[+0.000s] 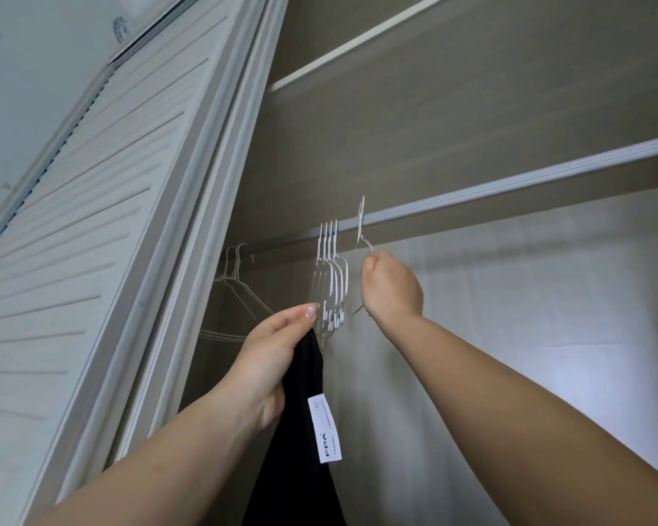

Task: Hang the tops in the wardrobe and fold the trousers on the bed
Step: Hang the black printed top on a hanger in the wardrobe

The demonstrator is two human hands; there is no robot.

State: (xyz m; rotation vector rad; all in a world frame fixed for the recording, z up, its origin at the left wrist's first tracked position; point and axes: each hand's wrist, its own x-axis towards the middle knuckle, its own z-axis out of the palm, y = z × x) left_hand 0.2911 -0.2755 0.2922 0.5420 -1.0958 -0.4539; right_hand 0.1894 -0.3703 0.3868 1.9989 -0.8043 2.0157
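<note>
A: Head view: black top [301, 442] is pinched in left hand [270, 358], unhung; a hanger [361, 237] on the rail [509, 184] is gripped by right hand [392, 286].
B: Trousers, bed unseen; progress probably early.

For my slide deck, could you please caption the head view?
Right hand grips a white wire hanger on the wardrobe rail while the left hand holds a black garment.
</note>
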